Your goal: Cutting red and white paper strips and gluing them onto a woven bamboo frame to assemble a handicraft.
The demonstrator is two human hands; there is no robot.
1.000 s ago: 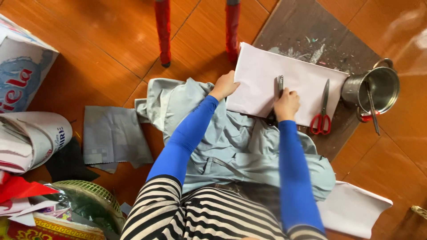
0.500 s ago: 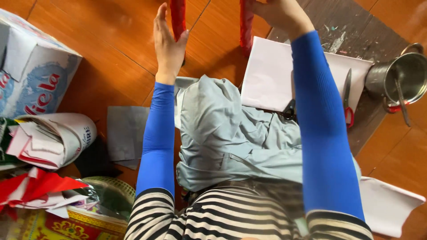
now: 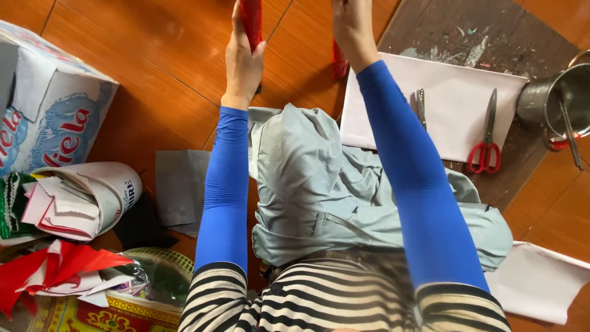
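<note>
Blue arm sleeves (image 3: 224,184) — black-and-white striped top (image 3: 319,295).

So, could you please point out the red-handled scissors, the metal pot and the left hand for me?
red-handled scissors (image 3: 487,141), head view, on the shut blades just above the handles.
metal pot (image 3: 544,98), head view, on its outer side wall.
left hand (image 3: 243,64), head view, on the back of the hand, which grips a red bar.

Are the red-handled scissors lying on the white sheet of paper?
Yes, the red-handled scissors lie flat on the white sheet of paper, untouched by either hand.
</note>
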